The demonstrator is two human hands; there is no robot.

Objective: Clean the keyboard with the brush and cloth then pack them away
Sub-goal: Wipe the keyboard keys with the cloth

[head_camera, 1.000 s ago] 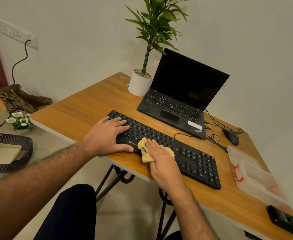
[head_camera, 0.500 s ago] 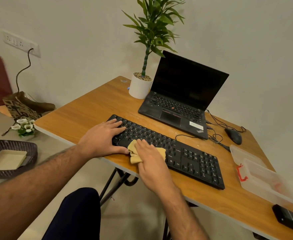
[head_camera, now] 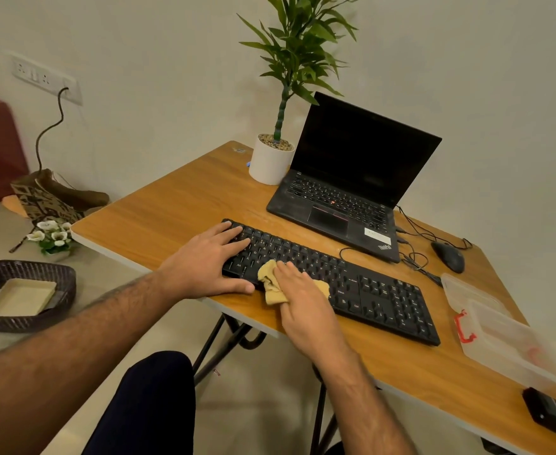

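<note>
Cloth (head_camera: 271, 284) leftward under right hand (head_camera: 303, 290)

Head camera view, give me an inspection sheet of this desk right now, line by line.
Surface: wooden table, bare at its left end.
Job's things: black keyboard; tan cloth on its left half; brush not seen.
Clutter: open laptop, potted plant, mouse, clear plastic box, dark device.
Hands: left hand flat on keyboard's left end; right hand pressing cloth.
Cables: tangled beside laptop.
Surroundings: woven basket on floor.
</note>
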